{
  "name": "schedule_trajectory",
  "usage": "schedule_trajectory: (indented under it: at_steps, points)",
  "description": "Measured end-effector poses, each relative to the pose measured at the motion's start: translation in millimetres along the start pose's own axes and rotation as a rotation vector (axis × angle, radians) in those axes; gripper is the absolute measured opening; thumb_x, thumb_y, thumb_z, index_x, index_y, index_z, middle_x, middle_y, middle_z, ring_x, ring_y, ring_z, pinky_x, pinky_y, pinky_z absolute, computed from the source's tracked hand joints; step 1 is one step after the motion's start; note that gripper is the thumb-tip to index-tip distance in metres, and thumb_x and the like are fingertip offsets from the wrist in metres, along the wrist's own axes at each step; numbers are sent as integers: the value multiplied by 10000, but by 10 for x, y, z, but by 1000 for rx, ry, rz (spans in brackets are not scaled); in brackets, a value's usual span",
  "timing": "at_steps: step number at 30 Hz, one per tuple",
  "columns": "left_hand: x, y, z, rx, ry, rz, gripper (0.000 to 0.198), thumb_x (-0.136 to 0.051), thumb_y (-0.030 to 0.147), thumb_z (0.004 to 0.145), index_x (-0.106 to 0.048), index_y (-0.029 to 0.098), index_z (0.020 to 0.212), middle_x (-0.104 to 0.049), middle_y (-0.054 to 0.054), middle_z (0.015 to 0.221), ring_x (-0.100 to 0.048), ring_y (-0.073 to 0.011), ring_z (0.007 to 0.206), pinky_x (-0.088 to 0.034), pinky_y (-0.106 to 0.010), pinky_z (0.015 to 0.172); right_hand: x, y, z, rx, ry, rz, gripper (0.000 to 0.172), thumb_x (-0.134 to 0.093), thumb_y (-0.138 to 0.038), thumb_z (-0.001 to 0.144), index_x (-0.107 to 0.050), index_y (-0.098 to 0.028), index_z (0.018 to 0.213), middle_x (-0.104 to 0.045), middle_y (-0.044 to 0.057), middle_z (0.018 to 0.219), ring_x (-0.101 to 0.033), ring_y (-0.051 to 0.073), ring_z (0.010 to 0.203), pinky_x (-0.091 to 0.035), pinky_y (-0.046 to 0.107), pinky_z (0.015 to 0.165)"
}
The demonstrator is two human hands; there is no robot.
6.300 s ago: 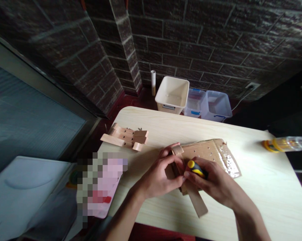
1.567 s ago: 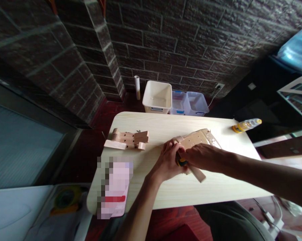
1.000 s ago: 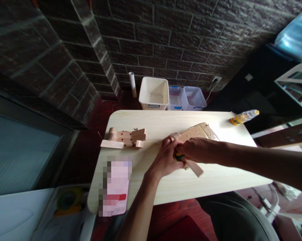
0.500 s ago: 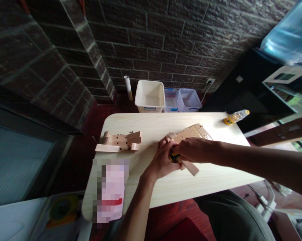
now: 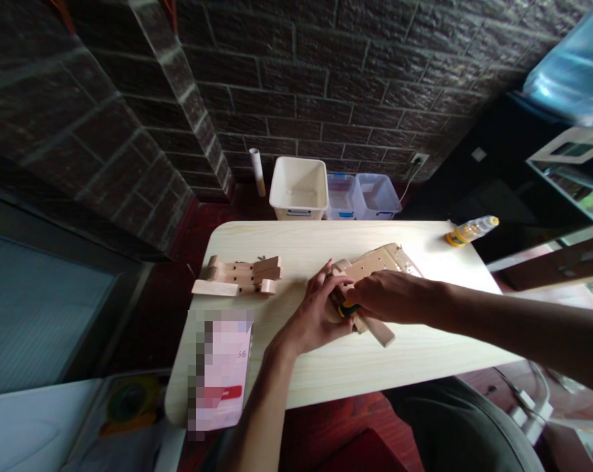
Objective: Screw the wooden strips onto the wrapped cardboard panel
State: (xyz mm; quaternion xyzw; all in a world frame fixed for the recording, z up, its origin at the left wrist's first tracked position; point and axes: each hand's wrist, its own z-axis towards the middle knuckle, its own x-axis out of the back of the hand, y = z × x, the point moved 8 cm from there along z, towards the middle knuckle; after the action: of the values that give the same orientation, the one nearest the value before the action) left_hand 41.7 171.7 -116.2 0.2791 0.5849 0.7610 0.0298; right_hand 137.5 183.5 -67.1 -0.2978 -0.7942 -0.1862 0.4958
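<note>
My right hand is closed around a screwdriver with a yellow and black handle; its tip is hidden. My left hand wraps around the near left end of a wooden assembly, thumb and fingers on either side of it. Wooden strips stick out from under both hands. Behind them lies a tan board or flat box with small holes and loose bits at its right end. Apart on the left sits a second wooden assembly with dark screw holes.
A phone lies at the table's near left. A clear bottle-shaped container with yellow ends rests at the far right corner. Beyond the far edge stand a cream bin, clear plastic boxes and a white tube.
The whole view has shifted slightly. My left fingers have spread and lifted a little by the wooden assembly, while my right hand stays on the screwdriver.
</note>
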Motion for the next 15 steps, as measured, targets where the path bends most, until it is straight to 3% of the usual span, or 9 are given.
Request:
schedule_trajectory:
  at_steps: [5, 8, 10, 15]
  points:
    - [128, -190, -250, 217, 233, -30, 409, -724, 218, 808, -540, 242, 1171, -655, -69, 1213, -635, -231, 1147, -530, -388, 988, -52, 21, -7, 19, 11, 9, 146, -552, -143, 929, -695, -154, 954, -770, 96, 828, -731, 222, 719, -345, 294, 557]
    - [-119, -292, -352, 350, 98, -182, 208, -674, 325, 874, -616, 207, 1036, -733, -48, 978, -700, -189, 866, -548, -291, 744, -72, 50, -32, 2, -3, 73, 127, -582, -175, 925, -701, -166, 969, -766, 83, 813, -725, 210, 732, -358, 277, 567]
    - [-291, -322, -368, 433, 47, -321, 227, -592, 412, 929, -631, 191, 895, -740, -35, 832, -682, -156, 667, -503, -257, 606, -69, 56, -47, -13, -13, 120, 124, -581, -194, 936, -701, -172, 959, -761, 74, 799, -715, 194, 724, -359, 264, 570]
    - [-436, -377, -284, 506, 157, -469, 290, -617, 475, 902, -622, 188, 864, -734, -18, 764, -645, -127, 534, -436, -227, 502, -57, 50, -59, -26, -28, 209, 142, -561, -211, 955, -699, -185, 939, -755, 61, 797, -701, 177, 717, -363, 253, 583]
